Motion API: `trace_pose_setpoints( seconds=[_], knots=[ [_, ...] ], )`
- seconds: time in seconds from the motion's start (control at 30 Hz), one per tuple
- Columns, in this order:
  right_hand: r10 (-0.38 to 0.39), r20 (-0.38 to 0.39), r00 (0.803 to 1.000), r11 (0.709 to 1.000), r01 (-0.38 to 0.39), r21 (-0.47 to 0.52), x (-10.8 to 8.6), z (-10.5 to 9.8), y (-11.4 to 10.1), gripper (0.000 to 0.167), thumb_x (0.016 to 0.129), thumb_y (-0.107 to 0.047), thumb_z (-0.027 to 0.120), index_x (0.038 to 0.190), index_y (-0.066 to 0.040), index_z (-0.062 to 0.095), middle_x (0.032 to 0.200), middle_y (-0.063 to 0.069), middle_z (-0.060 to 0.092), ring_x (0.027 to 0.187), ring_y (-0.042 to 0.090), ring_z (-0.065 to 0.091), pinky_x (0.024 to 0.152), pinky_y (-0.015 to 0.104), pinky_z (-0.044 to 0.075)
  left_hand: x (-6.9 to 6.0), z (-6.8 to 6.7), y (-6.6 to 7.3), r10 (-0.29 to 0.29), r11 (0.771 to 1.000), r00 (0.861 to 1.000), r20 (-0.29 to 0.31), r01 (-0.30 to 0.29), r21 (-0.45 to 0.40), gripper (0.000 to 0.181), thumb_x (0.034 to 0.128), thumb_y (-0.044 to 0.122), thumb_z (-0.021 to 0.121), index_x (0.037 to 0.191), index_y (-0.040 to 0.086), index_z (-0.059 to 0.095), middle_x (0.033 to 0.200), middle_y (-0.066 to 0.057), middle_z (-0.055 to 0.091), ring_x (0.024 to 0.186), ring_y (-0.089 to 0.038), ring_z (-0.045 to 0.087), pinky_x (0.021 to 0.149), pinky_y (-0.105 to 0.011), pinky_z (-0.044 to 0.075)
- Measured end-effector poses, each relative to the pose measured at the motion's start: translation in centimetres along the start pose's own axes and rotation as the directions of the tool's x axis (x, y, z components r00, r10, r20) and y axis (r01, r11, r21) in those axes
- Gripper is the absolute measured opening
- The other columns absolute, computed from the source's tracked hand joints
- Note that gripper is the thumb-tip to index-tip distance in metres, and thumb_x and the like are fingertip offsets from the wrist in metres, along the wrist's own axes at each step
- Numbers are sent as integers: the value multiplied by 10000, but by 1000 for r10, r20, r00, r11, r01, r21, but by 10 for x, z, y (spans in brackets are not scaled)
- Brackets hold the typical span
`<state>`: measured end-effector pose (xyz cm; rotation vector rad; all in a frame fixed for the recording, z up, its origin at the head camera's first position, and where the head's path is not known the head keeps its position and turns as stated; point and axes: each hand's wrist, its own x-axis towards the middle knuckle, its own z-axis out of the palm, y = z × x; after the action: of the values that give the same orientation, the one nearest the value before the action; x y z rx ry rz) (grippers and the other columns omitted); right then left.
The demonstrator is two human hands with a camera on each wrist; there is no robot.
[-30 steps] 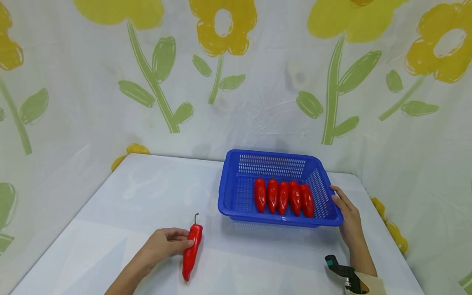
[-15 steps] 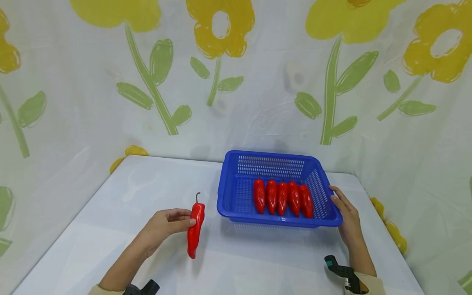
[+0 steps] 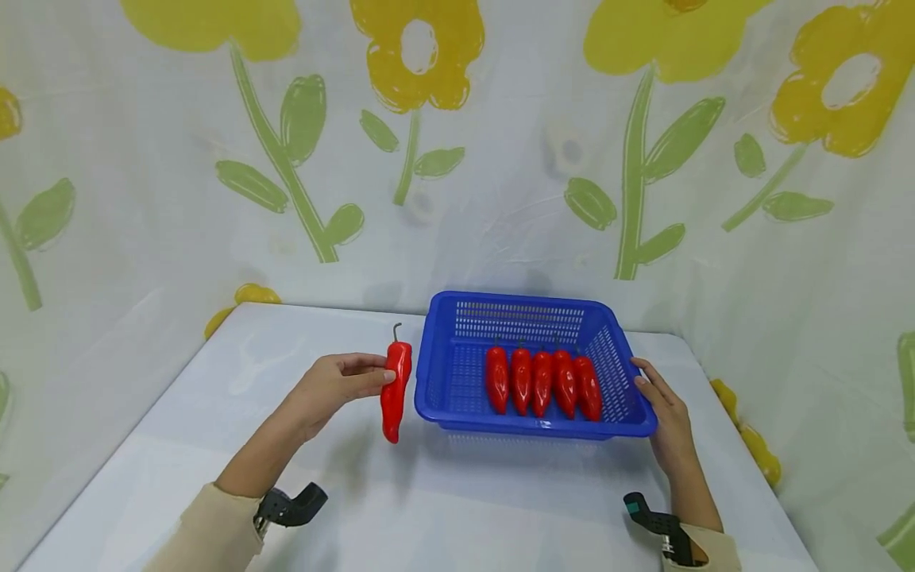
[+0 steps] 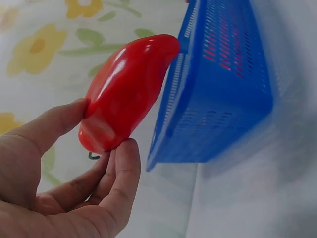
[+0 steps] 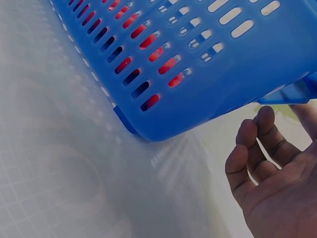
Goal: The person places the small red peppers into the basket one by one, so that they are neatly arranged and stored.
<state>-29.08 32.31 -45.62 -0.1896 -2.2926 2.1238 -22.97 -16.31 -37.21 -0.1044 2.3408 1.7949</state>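
Note:
A glossy red chili pepper (image 3: pixel 395 389) with a thin curved stem is pinched between the thumb and fingers of my left hand (image 3: pixel 332 391). It hangs upright above the table, just left of the blue plastic basket (image 3: pixel 500 423). In the left wrist view the pepper (image 4: pixel 129 94) overlaps the basket's edge (image 4: pixel 185 99). Several more red peppers (image 3: pixel 542 383) lie side by side inside the basket, toward its right. My right hand (image 3: pixel 668 417) holds the basket's right rim; in the right wrist view its curled fingers (image 5: pixel 247 131) are below that rim.
The basket has slotted walls and stands toward the back of a white table (image 3: pixel 486 508). Behind it hangs a pale cloth (image 3: pixel 515 183) printed with yellow flowers. A black wrist mount (image 3: pixel 289 506) sits on the left sleeve, another mount (image 3: pixel 654 520) on the right.
My left hand has raised the red pepper from near the table and carried it away from me and rightward, close to the basket's left side. The right hand stays at the basket's rim.

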Motion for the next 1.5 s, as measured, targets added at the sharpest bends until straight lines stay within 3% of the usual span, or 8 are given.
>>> trace_pose_setpoints(
  seconds=[0.17, 0.4, 0.63, 0.87, 1.1, 1.5],
  knots=[
    [-6, -7, 1000, 1000, 6, -25, -1, 1, 0, 569, 1003, -508, 534, 1528, -319, 423, 1626, 132, 255, 1102, 59, 559, 794, 206, 567, 18, 6, 15, 19, 1000, 999, 27, -19, 20, 575, 882, 375, 768, 1303, 13, 617, 1227, -135, 666, 1085, -271, 672, 1038, -524, 461],
    [-18, 8, 1000, 1000, 18, 10, 0, 2, 1, 556, 1011, -466, 549, 1524, -284, 436, 1602, 186, 279, 985, -3, 641, 779, 230, 578, 42, 16, 30, 27, 999, 998, 48, -28, 23, 566, 880, 350, 777, 1306, 17, 610, 1225, -135, 666, 1064, -257, 681, 1029, -496, 476],
    [-26, 7, 1000, 1000, 26, -6, 2, 1, 3, 568, 1000, -494, 553, 1522, -304, 437, 1600, 171, 294, 1006, 5, 631, 783, 236, 579, 62, 26, 49, 61, 997, 995, 82, -65, 41, 533, 910, 305, 749, 1313, -8, 595, 1215, -160, 664, 1045, -260, 688, 996, -433, 510],
    [-28, 6, 1000, 1000, 28, 6, 3, 0, 5, 562, 997, -492, 561, 1514, -303, 450, 1595, 184, 296, 990, 11, 646, 778, 244, 582, 85, 42, 64, 35, 998, 995, 99, -39, 44, 498, 910, 250, 749, 1293, -26, 591, 1203, -179, 651, 1029, -270, 694, 1014, -433, 496],
    [-32, -3, 999, 999, 32, -15, 3, -1, 6, 563, 997, -502, 554, 1514, -306, 450, 1595, 177, 301, 1002, 15, 636, 782, 244, 581, 104, 57, 67, -7, 998, 995, 101, 0, 64, 540, 902, 242, 759, 1322, -43, 574, 1257, -207, 627, 1059, -301, 692, 1018, -428, 492],
    [-33, -10, 999, 999, 32, -44, 2, -2, 7, 567, 992, -524, 550, 1509, -311, 458, 1587, 165, 322, 1031, 59, 619, 790, 223, 575, 129, 78, 60, -74, 993, 994, 77, 66, 98, 533, 865, 182, 803, 1277, -84, 594, 1260, -230, 617, 1010, -296, 710, 893, -342, 567]
  ],
)
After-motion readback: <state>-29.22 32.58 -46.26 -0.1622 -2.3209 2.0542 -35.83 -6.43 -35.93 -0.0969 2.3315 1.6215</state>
